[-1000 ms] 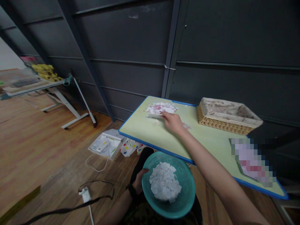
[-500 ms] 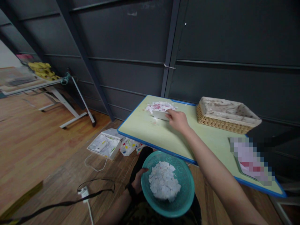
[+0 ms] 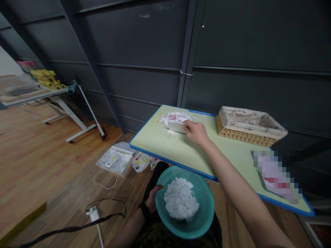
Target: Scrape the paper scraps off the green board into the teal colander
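My left hand [image 3: 154, 199] grips the left rim of a teal plastic basin [image 3: 204, 213], which sits at my lap below the table's near edge. White torn paper pieces [image 3: 181, 199] are heaped inside it. Over the pale green table [image 3: 152, 132], my right hand [image 3: 195, 132] pinches a flat white card-like piece [image 3: 176, 127], stood on its long edge. Directly behind that piece lies a pile of paper scraps [image 3: 174, 117], mostly white with some pink. A few crumbs lie in front of it.
A lined wicker basket [image 3: 245, 136] stands at the table's back right, and a blurred-out flat item [image 3: 276, 177] lies nearer. On the floor at left are an open white box [image 3: 115, 160], colourful plastic [image 3: 141, 162] and a power strip [image 3: 93, 213] with cables. A dark wall [image 3: 139, 41] rises behind.
Almost nothing differs; the view has shifted very slightly. Both hands keep their places, on the basin and on the white piece.
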Action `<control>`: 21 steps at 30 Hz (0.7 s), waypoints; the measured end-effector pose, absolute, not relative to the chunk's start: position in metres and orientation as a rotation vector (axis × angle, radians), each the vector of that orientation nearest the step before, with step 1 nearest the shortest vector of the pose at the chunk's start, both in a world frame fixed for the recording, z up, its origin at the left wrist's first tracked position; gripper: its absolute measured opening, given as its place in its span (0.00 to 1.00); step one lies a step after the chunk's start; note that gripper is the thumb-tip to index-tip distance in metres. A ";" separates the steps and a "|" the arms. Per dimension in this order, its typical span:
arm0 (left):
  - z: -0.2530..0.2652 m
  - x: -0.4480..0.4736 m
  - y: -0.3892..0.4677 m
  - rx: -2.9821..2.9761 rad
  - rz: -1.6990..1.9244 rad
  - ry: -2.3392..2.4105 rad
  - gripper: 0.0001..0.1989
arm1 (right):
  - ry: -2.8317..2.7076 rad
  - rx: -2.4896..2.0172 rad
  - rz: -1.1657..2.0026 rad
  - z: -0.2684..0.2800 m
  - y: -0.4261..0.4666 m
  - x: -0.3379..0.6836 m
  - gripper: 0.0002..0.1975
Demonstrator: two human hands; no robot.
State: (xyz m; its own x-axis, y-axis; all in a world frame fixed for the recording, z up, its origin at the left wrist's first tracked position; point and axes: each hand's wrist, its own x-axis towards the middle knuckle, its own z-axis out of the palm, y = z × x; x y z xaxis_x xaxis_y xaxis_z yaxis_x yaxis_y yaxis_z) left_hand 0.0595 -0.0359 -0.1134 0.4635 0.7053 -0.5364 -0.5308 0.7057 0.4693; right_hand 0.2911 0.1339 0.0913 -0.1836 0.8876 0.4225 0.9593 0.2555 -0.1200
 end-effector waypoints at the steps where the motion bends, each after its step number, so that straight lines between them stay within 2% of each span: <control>1: -0.112 0.060 -0.036 0.255 0.766 0.787 0.17 | -2.131 -1.698 -0.257 0.092 0.133 0.291 0.16; 13: -0.103 0.062 -0.036 0.249 0.775 0.791 0.16 | -2.103 -1.604 -0.170 0.090 0.135 0.293 0.14; 21: -0.121 0.062 -0.033 0.189 0.762 0.778 0.22 | -2.160 -1.691 -0.135 0.110 0.132 0.310 0.14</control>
